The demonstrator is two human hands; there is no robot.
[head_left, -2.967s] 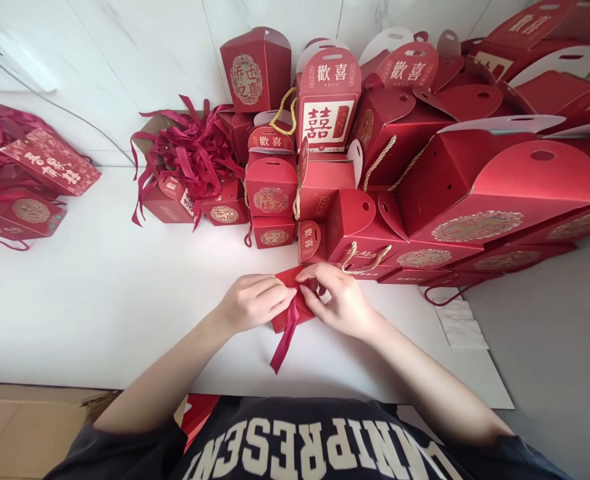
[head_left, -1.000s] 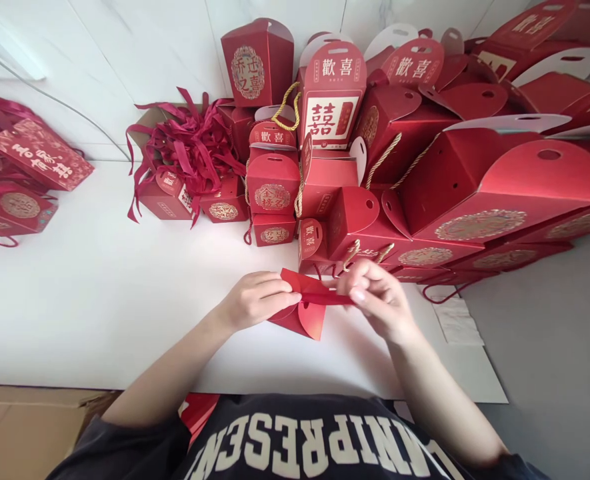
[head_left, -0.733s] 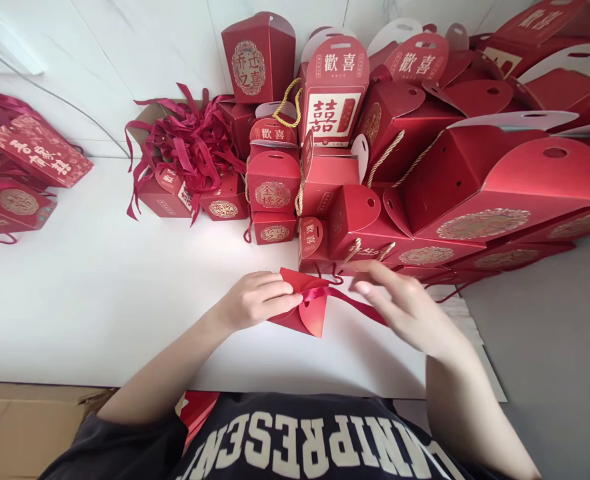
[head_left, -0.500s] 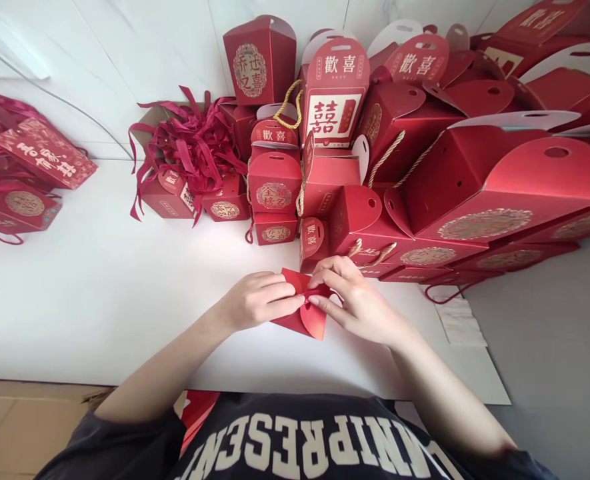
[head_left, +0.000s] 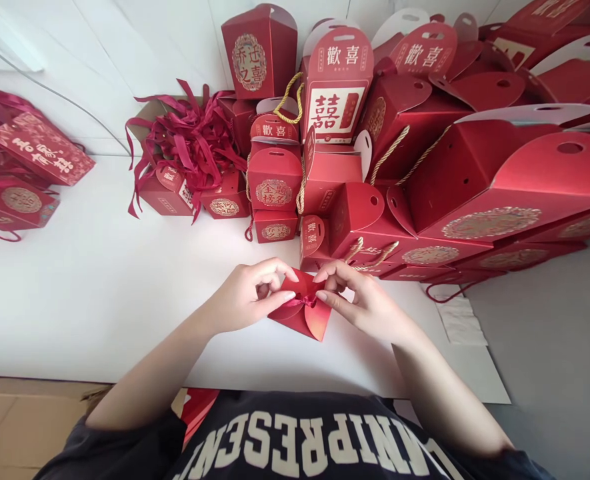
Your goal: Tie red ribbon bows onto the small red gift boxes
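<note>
— Red ribbon (head_left: 309, 300) slack gone?
— Yes. Left hand (head_left: 247, 303) went from pressing flat to pinching it. Small box (head_left: 302, 321) sits on the table (head_left: 99, 293) between both hands, ribbon bunched at its flap top. Right hand (head_left: 369, 305) came back in, fingertips pinching too. Knotting stage, I'd judge.

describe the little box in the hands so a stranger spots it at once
On the white table, before the pile of red gift boxes, look between the left hand and right hand. The small red box there is the only one held, with a ribbon at its rounded flaps.
</note>
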